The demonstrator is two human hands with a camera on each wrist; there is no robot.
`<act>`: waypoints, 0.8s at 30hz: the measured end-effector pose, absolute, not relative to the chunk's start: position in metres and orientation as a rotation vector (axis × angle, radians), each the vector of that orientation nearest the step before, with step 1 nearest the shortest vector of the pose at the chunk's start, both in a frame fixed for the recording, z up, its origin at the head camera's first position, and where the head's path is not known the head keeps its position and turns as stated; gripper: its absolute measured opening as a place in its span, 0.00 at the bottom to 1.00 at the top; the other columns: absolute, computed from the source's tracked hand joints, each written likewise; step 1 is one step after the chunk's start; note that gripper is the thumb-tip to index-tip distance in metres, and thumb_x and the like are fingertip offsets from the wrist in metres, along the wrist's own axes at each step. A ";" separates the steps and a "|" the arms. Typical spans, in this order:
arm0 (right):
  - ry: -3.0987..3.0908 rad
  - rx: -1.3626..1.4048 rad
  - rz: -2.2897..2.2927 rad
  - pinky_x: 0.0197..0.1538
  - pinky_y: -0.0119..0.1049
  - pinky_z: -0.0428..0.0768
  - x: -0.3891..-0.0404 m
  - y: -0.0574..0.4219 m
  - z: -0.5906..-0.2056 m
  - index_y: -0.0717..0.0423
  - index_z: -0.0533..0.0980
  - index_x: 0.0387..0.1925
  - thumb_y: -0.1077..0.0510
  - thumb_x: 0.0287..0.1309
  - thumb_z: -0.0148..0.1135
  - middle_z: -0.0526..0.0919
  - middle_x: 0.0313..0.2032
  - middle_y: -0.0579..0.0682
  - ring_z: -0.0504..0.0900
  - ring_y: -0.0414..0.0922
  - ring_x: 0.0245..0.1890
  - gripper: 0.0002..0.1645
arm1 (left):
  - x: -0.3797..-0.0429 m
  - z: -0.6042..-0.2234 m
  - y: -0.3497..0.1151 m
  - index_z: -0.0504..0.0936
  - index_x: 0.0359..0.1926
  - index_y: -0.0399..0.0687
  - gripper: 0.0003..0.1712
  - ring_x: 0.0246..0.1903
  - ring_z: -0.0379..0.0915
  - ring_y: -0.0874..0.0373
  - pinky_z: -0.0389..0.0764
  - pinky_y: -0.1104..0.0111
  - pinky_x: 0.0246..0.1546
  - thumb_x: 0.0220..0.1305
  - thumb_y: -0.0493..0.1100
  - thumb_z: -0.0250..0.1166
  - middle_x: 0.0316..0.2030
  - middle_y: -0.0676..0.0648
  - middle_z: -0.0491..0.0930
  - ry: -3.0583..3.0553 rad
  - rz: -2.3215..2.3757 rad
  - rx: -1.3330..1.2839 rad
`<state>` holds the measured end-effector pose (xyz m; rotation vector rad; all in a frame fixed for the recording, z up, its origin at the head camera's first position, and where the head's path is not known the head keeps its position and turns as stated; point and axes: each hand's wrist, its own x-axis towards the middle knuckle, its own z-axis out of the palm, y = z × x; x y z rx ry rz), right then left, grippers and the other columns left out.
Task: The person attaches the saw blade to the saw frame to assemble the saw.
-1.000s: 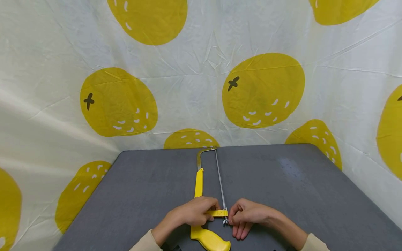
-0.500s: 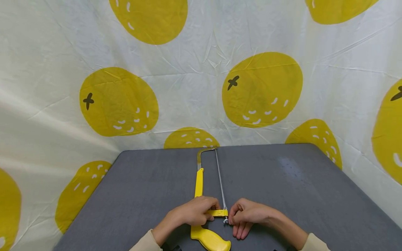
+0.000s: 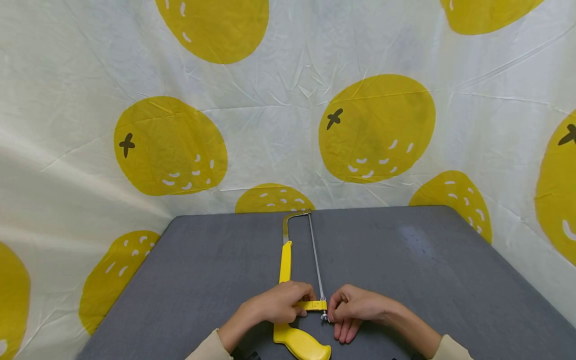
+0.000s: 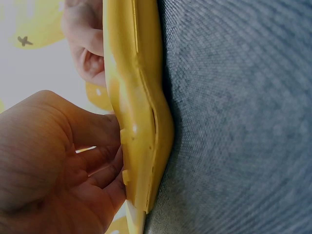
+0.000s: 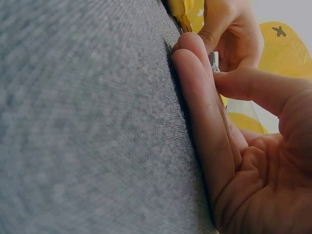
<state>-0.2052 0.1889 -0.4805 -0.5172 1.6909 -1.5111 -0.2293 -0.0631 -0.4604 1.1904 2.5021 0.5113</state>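
Hacksaw (image 3: pixel 285 262) lies on its side on the grey, cloth-textured counter (image 3: pixel 382 250), its curved far end close to the back edge and its yellow handle (image 3: pixel 305 344) nearest the person, the lowest part of it cut off by the bottom of the head view. The thin blade (image 3: pixel 316 257) runs along the right side of the frame; its teeth are too small to make out. The left grip (image 3: pixel 281 302) is closed around the yellow bracket (image 3: pixel 316 305) at the near end, thumb on the near side and forefinger on the far side, while the hand covers part of the frame beneath it. In the left wrist view the saw's yellow body hides the ends of those fingers. The right grip (image 3: pixel 355 307) pinches the edge of the small metal wing nut (image 3: pixel 324 317) between thumb and forefinger, the exact contact partly covered by the fingertips; its other fingers reach down against the counter. From the right wrist only a sliver of that metal shows. Both pale sleeves (image 3: pixel 209 346) run out of the frame, and dark shapes beside them are too cropped to identify. Behind, a pale fruit-printed cloth (image 3: pixel 270 150) extends past the picture's edges.
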 end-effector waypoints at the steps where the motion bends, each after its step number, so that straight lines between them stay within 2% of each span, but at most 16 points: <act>1: 1.692 -0.516 -1.512 0.27 0.31 0.84 -0.205 0.189 -0.480 0.65 0.79 0.40 0.65 0.63 0.57 0.88 0.25 0.50 0.88 0.36 0.24 0.08 | -0.229 -0.460 -0.063 0.81 0.49 0.56 0.13 0.34 0.70 0.70 0.76 0.77 0.41 0.68 0.37 0.69 0.37 0.62 0.79 2.503 0.512 1.190; 24: 1.699 -0.538 -1.506 0.27 0.32 0.84 -0.206 0.190 -0.481 0.66 0.80 0.39 0.65 0.63 0.57 0.88 0.25 0.49 0.88 0.37 0.24 0.08 | -0.228 -0.459 -0.063 0.81 0.49 0.57 0.13 0.34 0.71 0.71 0.76 0.76 0.42 0.68 0.36 0.68 0.38 0.62 0.80 2.501 0.514 1.178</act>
